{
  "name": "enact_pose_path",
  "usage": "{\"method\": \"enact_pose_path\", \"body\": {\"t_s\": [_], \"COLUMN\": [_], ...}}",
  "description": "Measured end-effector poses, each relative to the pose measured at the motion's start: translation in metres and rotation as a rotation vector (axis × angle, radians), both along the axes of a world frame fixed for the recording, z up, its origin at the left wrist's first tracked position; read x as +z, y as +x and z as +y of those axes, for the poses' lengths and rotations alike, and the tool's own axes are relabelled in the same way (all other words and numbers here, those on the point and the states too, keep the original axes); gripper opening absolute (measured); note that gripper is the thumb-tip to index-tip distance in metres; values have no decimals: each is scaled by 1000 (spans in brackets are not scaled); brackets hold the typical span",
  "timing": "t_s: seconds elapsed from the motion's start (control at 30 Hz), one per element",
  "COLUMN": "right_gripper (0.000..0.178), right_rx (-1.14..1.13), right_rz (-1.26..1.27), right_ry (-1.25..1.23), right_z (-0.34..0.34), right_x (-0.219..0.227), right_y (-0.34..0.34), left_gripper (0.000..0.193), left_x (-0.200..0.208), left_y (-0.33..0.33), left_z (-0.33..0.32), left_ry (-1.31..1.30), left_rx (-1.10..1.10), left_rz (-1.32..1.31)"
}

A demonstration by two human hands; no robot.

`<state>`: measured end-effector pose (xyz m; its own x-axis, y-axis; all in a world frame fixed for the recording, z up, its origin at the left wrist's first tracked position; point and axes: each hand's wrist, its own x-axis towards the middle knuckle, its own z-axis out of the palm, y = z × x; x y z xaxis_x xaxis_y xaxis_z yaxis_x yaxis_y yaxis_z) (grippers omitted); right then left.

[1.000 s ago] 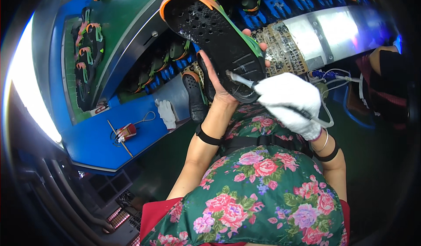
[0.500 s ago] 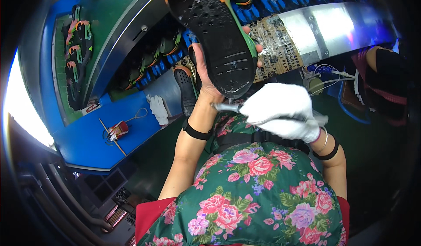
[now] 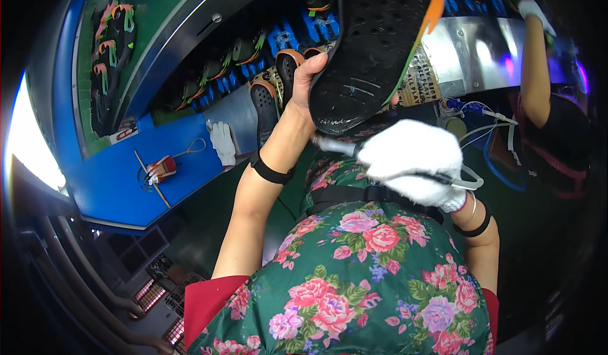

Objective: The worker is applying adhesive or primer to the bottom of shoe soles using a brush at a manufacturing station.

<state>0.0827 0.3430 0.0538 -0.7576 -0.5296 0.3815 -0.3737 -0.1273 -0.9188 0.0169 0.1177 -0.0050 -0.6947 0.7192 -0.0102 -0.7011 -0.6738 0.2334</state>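
Note:
My bare left hand (image 3: 307, 89) grips a black shoe sole (image 3: 370, 51) with small holes, several pale ridges near its rounded end, and an orange and green edge. Thumb on the near side, fingertips showing past the far edge, it holds the sole raised and tilted. In a white knit glove, my right hand (image 3: 415, 158) is closed around a slim metal pen-like tool (image 3: 337, 145) with a tube trailing from it. The blurred tool tip lies just below the sole's rounded end; whether they touch, I cannot tell.
At left, a blue table (image 3: 120, 193) bears a white glove (image 3: 221, 142) and a red-wrapped spool (image 3: 160, 170). Other black soles (image 3: 265, 109) stand beyond my left forearm. Behind runs a conveyor with blue holders (image 3: 282, 38). A co-worker's arm (image 3: 536, 70) reaches in at far right.
The sole has swung rightward at its upper end and turned slightly. My right hand and tool have shifted a little right. A co-worker's gloved hand has come up at far right.

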Motion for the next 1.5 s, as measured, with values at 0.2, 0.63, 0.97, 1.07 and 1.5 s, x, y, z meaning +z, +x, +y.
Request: {"method": "enact_pose_path", "body": {"t_s": [0.2,0.63,0.97,1.07,1.5], "right_gripper": [23,13,18,15,24], "right_rx": [-22,-214,-52,-166,-352], "right_rz": [332,123,176,-235,-647], "right_ry": [102,165,-35,-254,-425], "right_z": [-5,-1,-20,-4,-16], "right_x": [-1,5,20,11,-71], "right_y": [-5,-42,-58,-45,-29], "left_gripper": [97,78,76,106,88], "left_x": [-14,0,19,39,105], "left_y": [-7,20,47,41,-134], "left_z": [-15,4,-24,-60,-246], "left_ry": [-316,-314,-96,-110,147], "left_rx": [53,302,386,394,1057], "left_rz": [-57,-196,-172,158,119]}}
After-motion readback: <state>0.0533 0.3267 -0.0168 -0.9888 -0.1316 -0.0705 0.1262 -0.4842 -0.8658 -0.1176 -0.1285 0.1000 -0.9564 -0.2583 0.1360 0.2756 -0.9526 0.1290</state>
